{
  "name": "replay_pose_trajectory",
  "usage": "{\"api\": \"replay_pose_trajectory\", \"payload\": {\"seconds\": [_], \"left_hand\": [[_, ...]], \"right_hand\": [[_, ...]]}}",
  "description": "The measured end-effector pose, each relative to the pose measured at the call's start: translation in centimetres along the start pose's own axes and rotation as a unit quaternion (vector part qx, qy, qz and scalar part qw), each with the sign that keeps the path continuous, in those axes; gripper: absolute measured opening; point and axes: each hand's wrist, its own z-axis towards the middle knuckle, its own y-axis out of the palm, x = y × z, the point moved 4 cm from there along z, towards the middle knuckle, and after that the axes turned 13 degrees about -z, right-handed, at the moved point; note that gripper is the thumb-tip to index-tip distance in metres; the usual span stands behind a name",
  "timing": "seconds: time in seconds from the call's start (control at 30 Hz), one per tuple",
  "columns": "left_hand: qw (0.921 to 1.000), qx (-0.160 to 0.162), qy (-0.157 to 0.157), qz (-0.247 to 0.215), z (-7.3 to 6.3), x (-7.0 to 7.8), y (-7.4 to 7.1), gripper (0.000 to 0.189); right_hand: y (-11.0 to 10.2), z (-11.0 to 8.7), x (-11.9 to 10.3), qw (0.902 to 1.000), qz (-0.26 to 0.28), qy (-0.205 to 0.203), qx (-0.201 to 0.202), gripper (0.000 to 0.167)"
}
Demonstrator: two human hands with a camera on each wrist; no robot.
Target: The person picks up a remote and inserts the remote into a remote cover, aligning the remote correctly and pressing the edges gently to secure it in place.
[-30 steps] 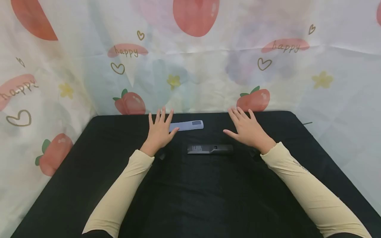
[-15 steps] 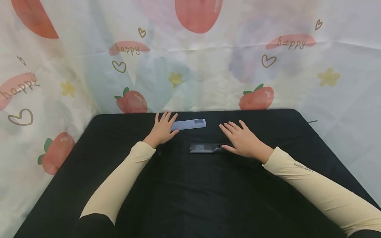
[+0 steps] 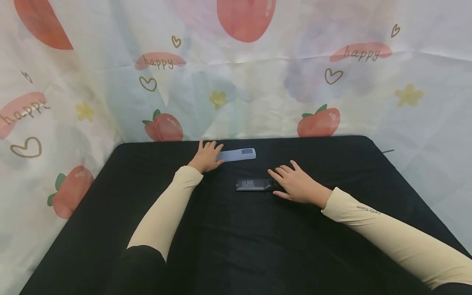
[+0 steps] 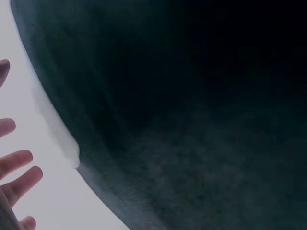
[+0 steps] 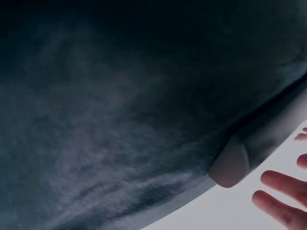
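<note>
A long, pale blue remote-like bar point(image 3: 237, 155) with a grey rectangle at its right end lies near the table's far edge. My left hand point(image 3: 206, 158) reaches its left end, fingers spread and covering that end. In the left wrist view the fingers point(image 4: 21, 184) stand apart from the pale bar point(image 4: 60, 132). Closer to me lies a dark remote-like bar point(image 3: 252, 185) with a printed label. Over its right end, which it hides, is my right hand point(image 3: 298, 186), its thumb and fingers parted. The right wrist view has the fingers point(image 5: 283, 184) beside the dark bar's rounded end point(image 5: 230, 165).
Black cloth covers the table point(image 3: 236, 246). A pale curtain point(image 3: 254, 82) printed with fruit, hearts and the word "happy" hangs right behind the table's far edge and along both sides.
My right hand has come down and left to the dark bar's right end. My left hand has shifted right and lower at the pale bar's left end. Both bars stay put.
</note>
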Motion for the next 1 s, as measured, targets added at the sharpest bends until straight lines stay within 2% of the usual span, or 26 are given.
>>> {"api": "replay_pose_trajectory", "payload": {"seconds": [0.2, 0.37, 0.53, 0.7, 1.0], "left_hand": [[0.9991, -0.037, -0.02, 0.005, 0.7, -0.4, 1.1, 0.064], [0.9981, -0.056, -0.022, -0.01, 1.1, -0.1, 1.2, 0.062], [0.9975, -0.058, -0.03, -0.024, 1.4, 0.2, 1.0, 0.058], [0.9978, -0.047, -0.027, -0.038, 1.6, 0.5, 0.8, 0.054], [0.999, -0.044, -0.005, -0.01, 1.2, 1.2, 0.8, 0.049]], "right_hand": [[0.6, -0.2, -0.6, 0.9996, 0.0, -0.026, -0.009, 0.062], [0.8, -0.1, -0.7, 0.9989, 0.0, -0.042, -0.02, 0.059], [0.8, 0.3, -0.7, 0.9978, -0.011, -0.064, -0.015, 0.058], [0.5, 0.5, -0.6, 0.9976, -0.023, -0.064, -0.008, 0.056], [0.7, 0.7, -0.7, 0.9982, -0.012, -0.059, 0.004, 0.056]]}}
